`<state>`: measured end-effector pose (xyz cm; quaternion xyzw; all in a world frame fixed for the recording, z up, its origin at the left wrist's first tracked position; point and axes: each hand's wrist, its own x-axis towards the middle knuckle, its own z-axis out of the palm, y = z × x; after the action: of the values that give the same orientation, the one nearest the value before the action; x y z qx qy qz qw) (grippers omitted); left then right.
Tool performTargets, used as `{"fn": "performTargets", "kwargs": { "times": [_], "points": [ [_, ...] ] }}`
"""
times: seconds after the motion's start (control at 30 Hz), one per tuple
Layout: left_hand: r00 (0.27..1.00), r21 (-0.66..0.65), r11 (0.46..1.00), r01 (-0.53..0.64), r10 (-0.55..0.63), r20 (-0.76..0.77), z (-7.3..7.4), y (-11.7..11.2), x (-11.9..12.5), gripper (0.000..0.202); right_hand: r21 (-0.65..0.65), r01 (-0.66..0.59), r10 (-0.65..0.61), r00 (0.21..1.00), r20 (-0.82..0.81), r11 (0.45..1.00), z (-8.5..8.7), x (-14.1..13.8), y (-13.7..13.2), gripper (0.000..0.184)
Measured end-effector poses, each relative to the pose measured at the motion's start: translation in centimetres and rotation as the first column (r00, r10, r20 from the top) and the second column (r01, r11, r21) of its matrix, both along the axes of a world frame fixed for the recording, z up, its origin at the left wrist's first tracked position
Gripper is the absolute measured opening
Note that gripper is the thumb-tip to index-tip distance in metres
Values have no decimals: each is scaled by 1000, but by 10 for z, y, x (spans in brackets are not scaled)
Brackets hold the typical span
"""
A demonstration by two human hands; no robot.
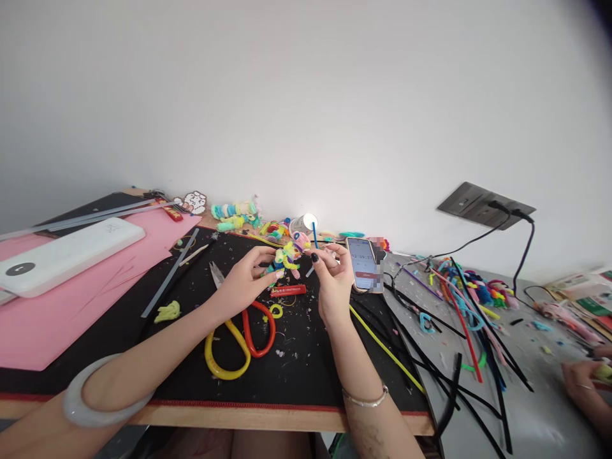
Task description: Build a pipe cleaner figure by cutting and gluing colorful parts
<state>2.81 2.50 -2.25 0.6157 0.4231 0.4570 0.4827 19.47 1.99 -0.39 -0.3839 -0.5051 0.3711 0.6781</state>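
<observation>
My left hand point(245, 278) pinches a small multicoloured pipe-cleaner figure point(288, 254) of pink, yellow, blue and green fuzz, held just above the black mat point(143, 331). My right hand point(333, 280) is closed beside it, its thumb and fingers pinched on a thin blue stick point(314, 234) that points upward next to the figure. Both hands hover over the middle of the mat. A pale bangle point(90, 408) is on my left wrist and a thin silver bracelet point(366, 400) on my right.
Scissors with yellow and red handles point(241, 331) lie below my hands. A phone point(364, 264) rests to the right, a white power bank point(62, 255) on pink paper point(57, 312) at left. Loose pipe cleaners point(459, 319) cover the grey table. Another person's hand point(586, 379) is at far right.
</observation>
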Motion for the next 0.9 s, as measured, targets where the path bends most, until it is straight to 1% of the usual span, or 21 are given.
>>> {"fn": "performTargets", "kwargs": {
  "times": [0.1, 0.2, 0.27, 0.37, 0.43, 0.5, 0.57, 0.63, 0.77, 0.9],
  "points": [
    [1000, 7, 1000, 2, -2, -2, 1, 0, 0, 39, -21, -15, 14, 999, -50, 1000, -2, 1, 2, 38],
    [1000, 14, 1000, -11, 11, -8, 2, -1, -1, 39, -27, -44, 42, 995, -85, 999, -3, 2, 3, 34],
    [1000, 19, 1000, -21, 21, -13, 2, -1, -1, 39, -18, -35, 34, 996, -80, 999, -4, 3, 4, 29],
    [999, 26, 999, -36, 37, -26, 1, -1, -1, 40, -17, 44, -43, 999, 11, 999, -6, 4, 4, 23],
    [998, 30, 998, -54, 55, -43, 1, -1, -1, 41, -20, 97, -93, 985, 142, 995, -7, 5, 4, 18],
    [996, 34, 997, -71, 73, -57, 1, -1, -1, 42, -4, 127, -120, 944, 306, 992, -9, 6, 4, 14],
    [994, 43, 996, -81, 84, -76, 0, -1, -1, 41, 36, 138, -140, 879, 456, 990, -9, 6, 3, 13],
    [991, 62, 995, -84, 90, -103, 0, -1, -1, 40, 87, 154, -177, 811, 558, 984, -9, 6, 3, 12],
    [989, 95, 994, -57, 69, -131, 0, -3, 0, 39, 149, 194, -244, 721, 648, 970, -8, 5, 2, 6],
    [984, 107, 994, -36, 54, -167, -1, -3, 0, 40, 178, 170, -246, 659, 710, 969, -9, 5, 3, 13]
  ]
}}
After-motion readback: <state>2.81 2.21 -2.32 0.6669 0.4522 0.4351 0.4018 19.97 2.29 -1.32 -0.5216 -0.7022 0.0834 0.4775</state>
